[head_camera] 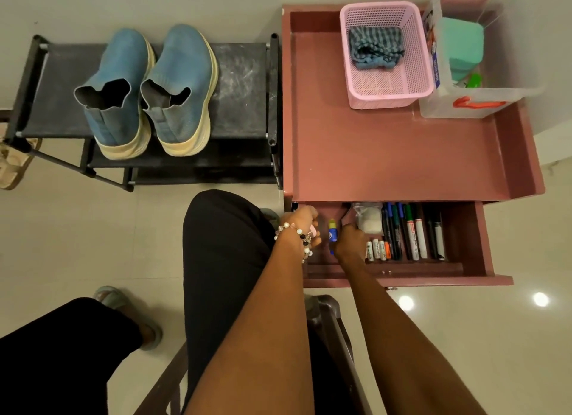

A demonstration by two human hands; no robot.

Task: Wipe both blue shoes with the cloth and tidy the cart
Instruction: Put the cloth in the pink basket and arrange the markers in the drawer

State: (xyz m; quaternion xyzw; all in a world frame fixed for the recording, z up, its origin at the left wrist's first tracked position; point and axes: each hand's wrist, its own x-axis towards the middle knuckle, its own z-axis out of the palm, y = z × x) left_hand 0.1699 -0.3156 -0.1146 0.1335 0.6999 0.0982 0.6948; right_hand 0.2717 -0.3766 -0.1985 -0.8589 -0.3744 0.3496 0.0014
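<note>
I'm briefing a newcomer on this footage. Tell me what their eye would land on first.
First the two blue shoes, side by side on top of the black rack at upper left. Next the pink cart on the right, with a striped cloth lying in a pink basket. Below it, both hands, left hand and right hand, reach into the open drawer beside a row of markers.

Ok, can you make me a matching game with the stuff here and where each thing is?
Things:
1. blue shoes
2. striped cloth
3. markers
4. green box

Places:
A. in the open drawer
B. in the pink basket
C. on the black rack
D. in the clear tub

Pairs: 1-C, 2-B, 3-A, 4-D
</note>
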